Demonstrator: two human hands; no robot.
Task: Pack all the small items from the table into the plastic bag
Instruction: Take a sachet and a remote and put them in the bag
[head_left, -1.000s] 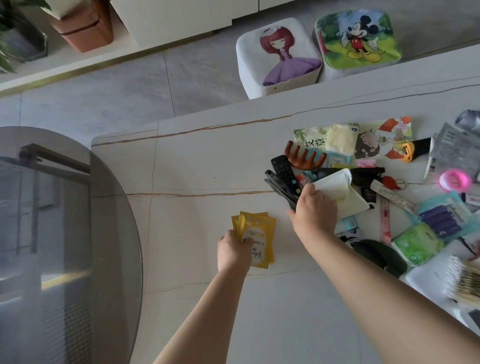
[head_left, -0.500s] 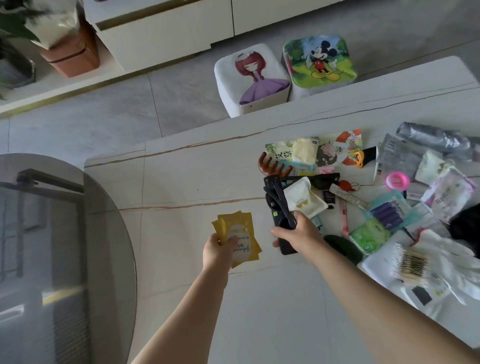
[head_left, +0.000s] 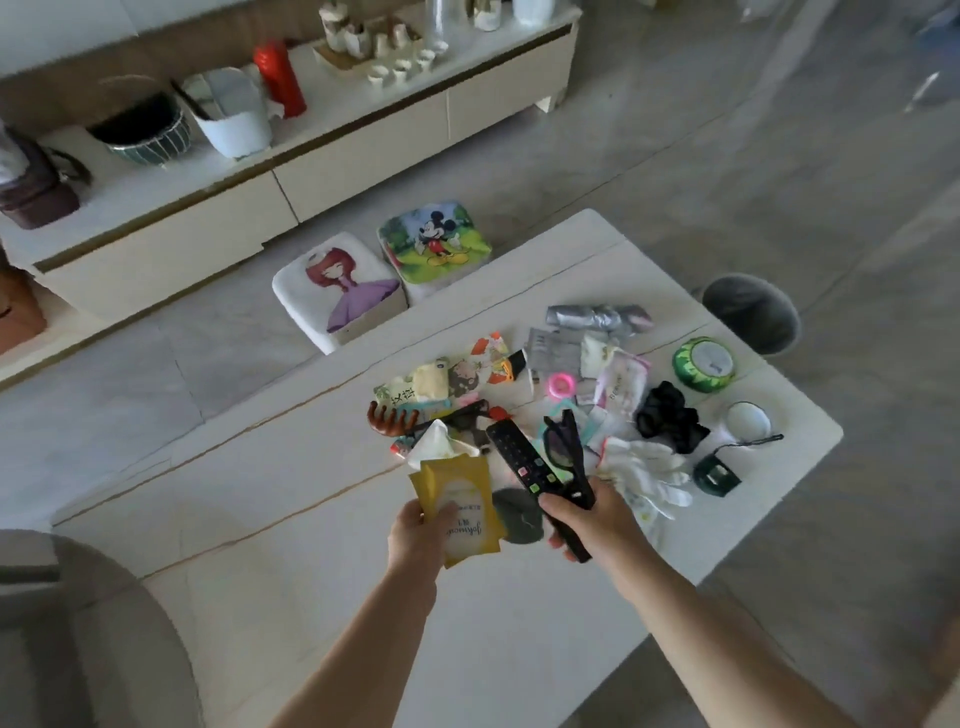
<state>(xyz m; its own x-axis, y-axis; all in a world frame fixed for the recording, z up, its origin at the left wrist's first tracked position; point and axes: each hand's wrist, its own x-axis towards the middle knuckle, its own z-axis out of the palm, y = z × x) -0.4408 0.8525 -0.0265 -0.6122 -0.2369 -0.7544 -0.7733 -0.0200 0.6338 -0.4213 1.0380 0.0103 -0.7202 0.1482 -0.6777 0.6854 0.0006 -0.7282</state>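
l hand (head_left: 418, 535) holds yellow packets (head_left: 460, 506).

Pale grey floor tiles (head_left: 727, 156) spread beyond the hands on all sides of the white table (head_left: 322, 597), whose top is crossed by thin brown veins. Just past the table's far edge, ahead of the hands, stand two small stools side by side, one printed with a girl in a purple dress (head_left: 337, 291) and one with Mickey Mouse (head_left: 434, 241). Farther ahead a long, low cream cabinet (head_left: 311, 176) carries a red bottle (head_left: 280, 78), a white container (head_left: 234, 122), a dark bowl (head_left: 143, 130) and small cups (head_left: 400, 62), while a round grey bin (head_left: 750, 312) sits on the floor off to the right.
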